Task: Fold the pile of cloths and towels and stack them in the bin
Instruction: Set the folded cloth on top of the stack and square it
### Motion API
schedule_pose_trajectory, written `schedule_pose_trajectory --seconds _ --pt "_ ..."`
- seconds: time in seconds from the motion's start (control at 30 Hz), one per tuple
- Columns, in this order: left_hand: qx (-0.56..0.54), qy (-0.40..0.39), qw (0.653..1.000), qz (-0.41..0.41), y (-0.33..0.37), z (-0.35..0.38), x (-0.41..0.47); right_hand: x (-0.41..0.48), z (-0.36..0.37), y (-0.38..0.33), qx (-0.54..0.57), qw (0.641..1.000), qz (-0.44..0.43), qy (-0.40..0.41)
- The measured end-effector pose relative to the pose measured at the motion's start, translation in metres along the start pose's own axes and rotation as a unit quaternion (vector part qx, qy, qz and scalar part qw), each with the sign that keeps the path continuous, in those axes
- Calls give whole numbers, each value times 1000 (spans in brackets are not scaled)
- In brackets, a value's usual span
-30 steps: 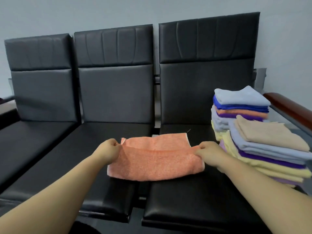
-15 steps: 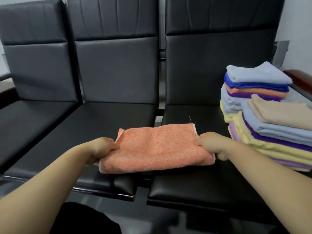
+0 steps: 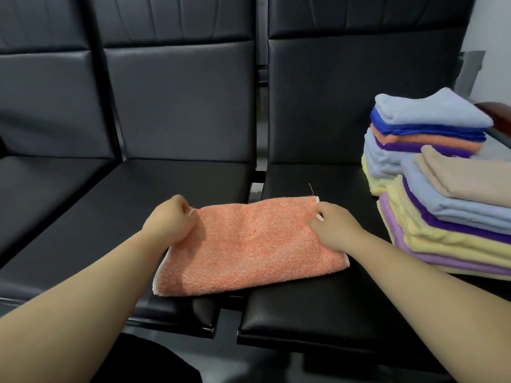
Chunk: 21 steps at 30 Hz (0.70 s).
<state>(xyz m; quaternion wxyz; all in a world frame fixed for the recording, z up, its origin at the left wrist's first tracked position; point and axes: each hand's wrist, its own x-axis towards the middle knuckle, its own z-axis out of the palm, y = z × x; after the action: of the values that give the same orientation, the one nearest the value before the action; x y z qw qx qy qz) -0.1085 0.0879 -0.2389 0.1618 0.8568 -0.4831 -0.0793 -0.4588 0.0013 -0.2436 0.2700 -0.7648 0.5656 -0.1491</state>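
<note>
Flanking the work area on the right, two piles of folded towels sit on the right seat [image 3: 318, 308]. The near stack [image 3: 456, 225] is topped by a beige cloth and partly hides the far stack [image 3: 425, 125], which is topped by a pale blue one. A wooden armrest [image 3: 497, 111] shows behind them.

The orange towel [image 3: 249, 244] lies folded flat, bridging the gap between the middle seat [image 3: 154, 194] and the right seat.

The left hand [image 3: 171, 225], fingers curled, pinches its far left corner. The right hand [image 3: 334, 230], fingers curled, pinches its far right corner.

The towel's near edge lies just short of the seats' front edges. Its right edge is near the near stack but apart from it. Black cushion shows beyond the towel up to the backrests.
</note>
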Motion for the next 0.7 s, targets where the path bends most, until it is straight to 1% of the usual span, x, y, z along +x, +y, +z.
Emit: schedule_pose_trajectory --seconds 0.07,0.17,0.23,0.27,0.3,0.33,0.37,0.4,0.43,0.47,0.5,0.53,0.57,0.6,0.63,0.67,0.7 --pt "20 0 1000 4 1 7 9 4 2 1 -8 1000 8 -6" --pt "11 10 1000 -25 0 13 18 8 4 4 -19 1000 13 -9" --pt "-50 13 997 -62 -4 15 26 10 5 5 -17 1000 18 -11" --pt "-107 15 989 -97 -7 13 30 10 5 5 -16 1000 18 -13" --pt "-181 16 973 -143 -9 12 35 12 5 6 -17 1000 17 -15" --pt "-265 18 944 -195 -11 7 37 12 5 6 -19 1000 15 -18" --pt "-357 13 902 -241 -11 3 38 13 6 6 -20 999 15 -20" --pt "-444 0 853 -273 -12 0 39 14 6 6 -21 999 14 -23" --pt "-512 -18 808 -291 -12 -2 37 15 6 6 -23 999 13 -25" --pt "-553 -38 778 -297 -13 -3 35 15 6 6 -26 999 13 -27" --pt "-575 -56 761 -296 -14 -1 33 16 7 6 -28 999 13 -27" --pt "-576 -66 760 -294 -13 1 30 17 7 6 -29 999 13 -28" --pt "-559 -62 774 -291 -12 3 28 17 7 7 -31 999 13 -29" --pt "-506 -32 816 -278 -13 5 27 17 7 6 -35 999 13 -28" --pt "-415 0 877 -242 -14 5 26 18 8 7 -37 999 14 -27" --pt "-312 26 930 -191 -13 3 23 17 8 7 -39 999 13 -24" --pt "-229 45 963 -134 -11 0 18 18 9 7 -39 999 14 -22"
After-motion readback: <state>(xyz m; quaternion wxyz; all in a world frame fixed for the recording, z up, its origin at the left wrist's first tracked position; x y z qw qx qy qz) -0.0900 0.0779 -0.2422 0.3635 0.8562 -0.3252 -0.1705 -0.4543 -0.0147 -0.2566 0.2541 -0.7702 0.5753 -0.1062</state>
